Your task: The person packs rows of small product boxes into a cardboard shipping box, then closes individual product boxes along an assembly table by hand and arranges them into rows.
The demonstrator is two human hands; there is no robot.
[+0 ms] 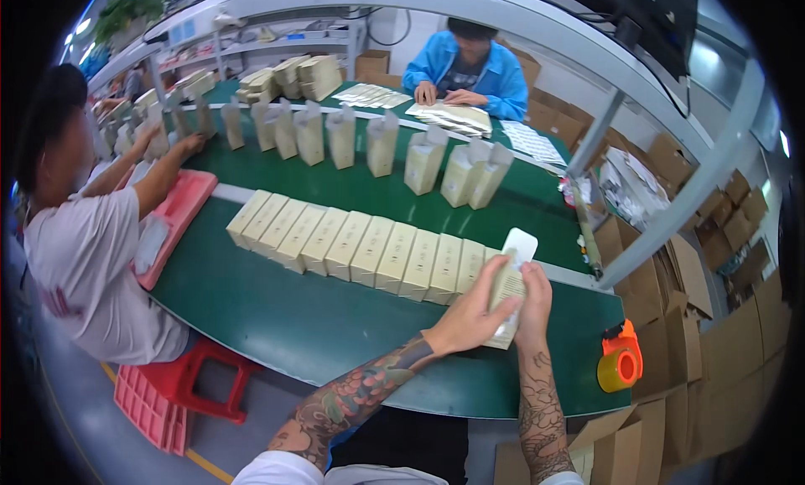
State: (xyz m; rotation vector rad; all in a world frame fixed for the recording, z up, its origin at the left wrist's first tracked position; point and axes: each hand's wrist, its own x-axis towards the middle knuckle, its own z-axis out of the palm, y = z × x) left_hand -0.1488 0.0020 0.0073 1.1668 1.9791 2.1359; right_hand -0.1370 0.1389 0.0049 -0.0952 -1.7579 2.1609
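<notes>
Left hand (pixel 471 316) and right hand (pixel 534 305), fingers narrowed round a cream carton (pixel 509 290), one per side; carton tilted over green table (pixel 243 300), end flap up, so likely unfinished. Beyond left hand, row of closed cartons (pixel 369 248), apparently done. Farther out, open-topped cartons (pixel 426 160) standing, apparently left to do

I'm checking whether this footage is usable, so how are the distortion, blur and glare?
Head view: strong fisheye, the green table bowed along its near edge, corners black; head view: held box fairly clear, plant softer; head view: ceiling lights glare white.
</notes>
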